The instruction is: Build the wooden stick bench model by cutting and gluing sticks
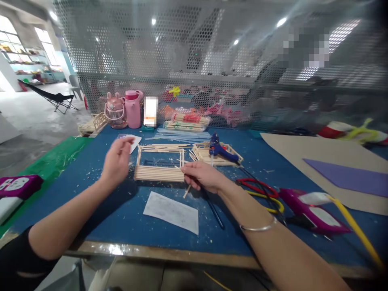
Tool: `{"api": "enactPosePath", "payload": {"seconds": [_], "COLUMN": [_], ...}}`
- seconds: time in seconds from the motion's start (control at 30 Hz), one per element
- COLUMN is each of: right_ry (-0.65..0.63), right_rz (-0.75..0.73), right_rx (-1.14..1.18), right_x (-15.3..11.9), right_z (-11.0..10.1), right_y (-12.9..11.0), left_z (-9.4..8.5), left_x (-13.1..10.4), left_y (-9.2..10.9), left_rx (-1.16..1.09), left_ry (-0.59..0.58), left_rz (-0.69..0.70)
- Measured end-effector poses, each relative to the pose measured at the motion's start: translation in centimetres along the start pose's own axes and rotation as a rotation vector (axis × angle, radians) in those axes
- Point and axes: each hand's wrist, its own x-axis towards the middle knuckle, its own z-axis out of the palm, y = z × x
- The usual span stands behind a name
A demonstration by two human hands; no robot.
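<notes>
A small frame of thin wooden sticks (159,173) stands on the blue table, its lower front filled with sticks laid side by side. My right hand (200,176) pinches it at the right end, fingers closed on the corner. To the left of the frame, my left hand (117,159) is raised, slightly blurred, with loosely bent fingers and nothing visible in them. Loose wooden sticks (165,146) lie behind the frame, and a short stick (187,191) lies below my right hand. Nearest the front is a white paper sheet (171,212).
A blue glue gun (222,150) rests on another stick frame (200,153); its cord runs rightward. Red-handled (257,188) and yellow-handled tools lie beside a purple device (315,212). Pink bottles (132,109) and a bag of sticks (188,121) stand along the mesh screen (169,48).
</notes>
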Motion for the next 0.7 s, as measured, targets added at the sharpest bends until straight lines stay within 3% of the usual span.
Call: {"api": "enactPosePath", "payload": {"seconds": [0.03,0.07,0.13,0.2,0.27,0.37,0.5,0.7], "right_ry": [-0.001,0.000,0.001,0.001,-0.001,-0.013,-0.012,-0.019], "right_rz": [0.003,0.005,0.011,0.015,0.011,0.009,0.007,0.016], "right_rx": [-0.002,-0.002,0.000,0.005,0.006,0.000,0.000,0.084], "right_x": [0.0,0.0,0.1,0.1,0.1,0.1,0.0,-0.4], "right_z": [0.0,0.0,0.0,0.0,0.0,-0.1,0.1,-0.6], "right_y": [0.0,0.0,0.1,0.1,0.1,0.1,0.0,-0.4], "left_z": [-0.7,-1.2,-1.9,-2.0,-1.6,-0.9,-0.8,-0.8], "left_x": [0.6,1.2,1.8,1.7,1.2,0.5,0.4,0.3], "left_y": [-0.7,-1.4,-2.5,-3.0,-3.0,-2.6,-2.3,-1.5], "left_rx": [-0.091,-0.183,-0.344,-0.441,-0.493,-0.544,-0.564,-0.565], "left_ry": [0.024,-0.053,-0.339,-0.609,-0.758,-0.800,-0.717,-0.714], "left_rz": [-0.193,-0.345,-0.603,-0.737,-0.766,-0.745,-0.731,-0.685]}}
